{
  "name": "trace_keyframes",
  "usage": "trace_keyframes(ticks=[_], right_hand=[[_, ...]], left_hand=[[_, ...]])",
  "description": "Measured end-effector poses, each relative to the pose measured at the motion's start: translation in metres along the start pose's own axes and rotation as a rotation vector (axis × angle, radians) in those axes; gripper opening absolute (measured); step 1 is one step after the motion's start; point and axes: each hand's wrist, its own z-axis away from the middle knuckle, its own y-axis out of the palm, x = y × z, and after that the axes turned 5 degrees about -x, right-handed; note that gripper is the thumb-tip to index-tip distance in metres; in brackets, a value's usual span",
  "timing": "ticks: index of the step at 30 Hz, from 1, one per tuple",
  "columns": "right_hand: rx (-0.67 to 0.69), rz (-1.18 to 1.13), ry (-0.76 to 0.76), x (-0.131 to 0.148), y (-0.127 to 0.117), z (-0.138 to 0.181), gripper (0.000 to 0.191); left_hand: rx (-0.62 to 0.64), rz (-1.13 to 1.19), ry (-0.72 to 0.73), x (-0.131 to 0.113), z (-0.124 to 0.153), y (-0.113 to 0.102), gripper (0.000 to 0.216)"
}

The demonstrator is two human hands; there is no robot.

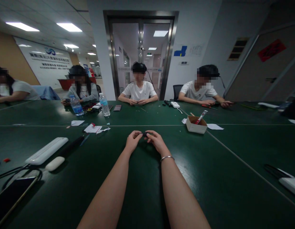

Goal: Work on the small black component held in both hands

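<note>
Across the far wall, a pale sign (50, 62) carries a blue swirl logo (50, 51) above lines of Chinese characters, the smaller print too blurred to read. On the door at right hangs a red paper (271, 50) with a dark character, set at a slant. Four people sit beyond the green surface (66, 197); two water bottles there, one leaning (76, 106) and one upright (104, 105), wear blue labels whose brand is too small to make out.

Near the middle, just above the surface, the left hand (134, 141) and right hand (156, 140) pinch a small dark object (144, 134) between their fingertips, with any marking on it unreadable. Right of them stands an open cardboard box (196, 128), holding a red-and-silver item (201, 117).
</note>
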Motion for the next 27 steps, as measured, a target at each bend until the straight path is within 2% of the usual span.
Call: trace_keyframes(ticks=[3, 8, 13, 19, 24, 27], right_hand=[[0.013, 0.012, 0.001, 0.0001, -0.0003, 0.0004, 0.041], [0.015, 0.013, -0.008, 0.0, -0.0004, 0.0002, 0.041], [0.013, 0.021, -0.001, -0.0005, -0.0001, -0.0002, 0.04], [0.01, 0.027, -0.008, -0.0002, 0.0004, 0.0004, 0.04], [0.013, 0.026, -0.002, 0.0005, 0.0008, 0.0008, 0.041], [0.012, 0.026, -0.003, 0.0003, 0.0007, 0.0005, 0.04]], left_hand=[[-0.002, -0.07, -0.065, -0.0027, 0.0018, -0.0005, 0.039], [-0.02, 0.012, 0.032, -0.0047, 0.0019, -0.0002, 0.032], [0.002, -0.048, -0.043, -0.001, 0.0009, 0.0009, 0.038], [-0.032, 0.017, 0.027, 0.002, -0.0011, 0.0021, 0.037], [-0.006, -0.118, -0.064, -0.0036, 0.001, 0.0008, 0.047], [0.003, -0.077, -0.017, -0.0053, 0.0021, -0.0002, 0.038]])
